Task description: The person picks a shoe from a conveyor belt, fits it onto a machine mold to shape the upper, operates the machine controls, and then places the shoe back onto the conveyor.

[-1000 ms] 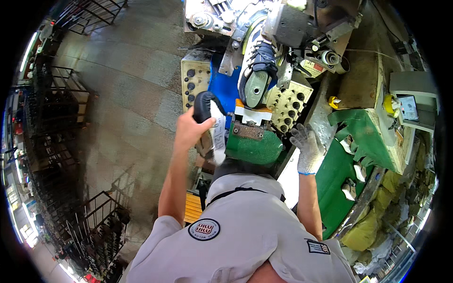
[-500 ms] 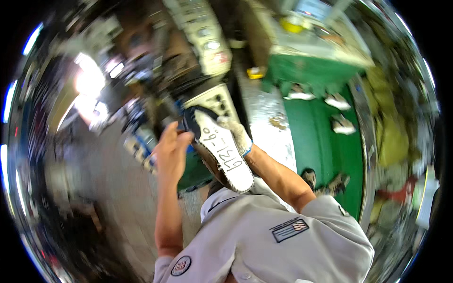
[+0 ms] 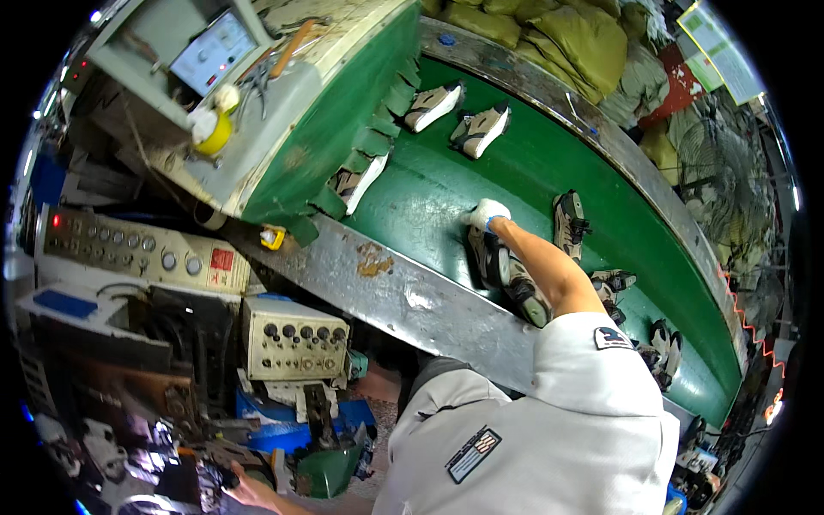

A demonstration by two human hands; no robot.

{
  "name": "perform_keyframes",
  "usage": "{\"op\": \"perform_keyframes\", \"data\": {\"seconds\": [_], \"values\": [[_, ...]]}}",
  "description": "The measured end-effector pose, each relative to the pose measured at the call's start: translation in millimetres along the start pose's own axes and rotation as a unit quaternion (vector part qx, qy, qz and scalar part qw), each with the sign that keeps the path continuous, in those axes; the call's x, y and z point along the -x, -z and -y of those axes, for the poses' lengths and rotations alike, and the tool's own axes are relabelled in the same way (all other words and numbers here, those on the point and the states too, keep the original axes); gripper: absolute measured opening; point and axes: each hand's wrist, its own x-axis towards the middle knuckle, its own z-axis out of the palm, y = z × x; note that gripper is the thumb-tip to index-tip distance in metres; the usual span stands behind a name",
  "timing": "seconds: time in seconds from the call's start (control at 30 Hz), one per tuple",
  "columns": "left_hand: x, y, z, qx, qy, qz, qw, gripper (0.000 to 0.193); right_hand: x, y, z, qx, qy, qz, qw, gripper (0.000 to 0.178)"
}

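Observation:
My right hand, in a white knit glove, reaches out over a green conveyor belt. Its fingers are closed on the end of a dark and beige shoe lying on the belt. Touching that shoe on the near side is another shoe with a pale sole. Down at the lower left, my bare left hand is beside a dark machine. Its fingers look closed round a dark part, which I cannot make out in the shadow.
Further shoes stand on the belt, including a pair at the far end and one to the right. A metal ledge borders the belt. Control panels and a bench with pliers are at the left. Sacks lie behind.
My view has swung right toward the belt. The shoe sole held up before me has left my chest, and my right hand is now down at a shoe on the belt; my left hand is lower left.

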Motion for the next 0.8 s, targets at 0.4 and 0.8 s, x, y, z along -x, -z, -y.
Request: {"op": "perform_keyframes", "data": {"seconds": [0.4,0.8], "values": [[57.8,41.7,-1.5,-0.177,0.115,0.103,0.972,0.016,-210.0,27.2,-8.6,-0.349,-0.120,-0.203,0.907,0.096],[69.2,61.8,19.7,-0.205,0.147,0.189,0.949,0.023,-214.6,33.5,-11.7,-0.711,-0.023,-0.082,0.698,0.036]]}}
